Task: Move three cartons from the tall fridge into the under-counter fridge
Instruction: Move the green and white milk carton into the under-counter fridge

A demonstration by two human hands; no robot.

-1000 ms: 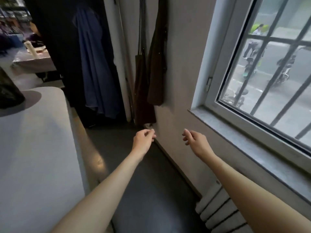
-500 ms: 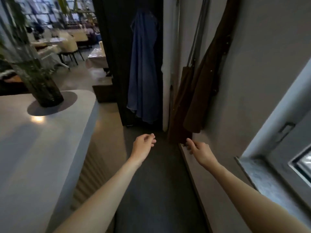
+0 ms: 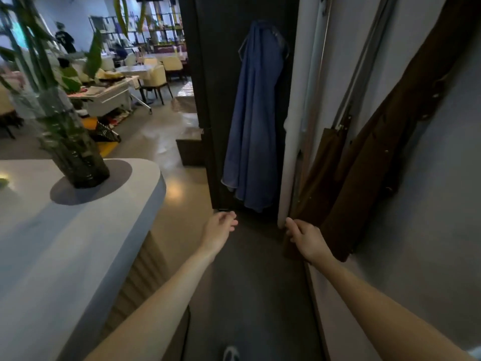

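**Support surfaces: counter and floor**

White counter [image 3: 78, 230], rounded corner, at left. One dark glass vase [image 3: 78, 162] with green stems stands directly on it, near the far edge. Dark grey floor [image 3: 250, 295] runs alongside; one shoe tip [image 3: 231, 353] rests on it.

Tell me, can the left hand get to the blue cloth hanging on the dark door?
Probably yes, after a step or so. The left hand is empty and loosely open, and only bare floor lies between it and the blue cloth ahead. Nothing blocks the way.
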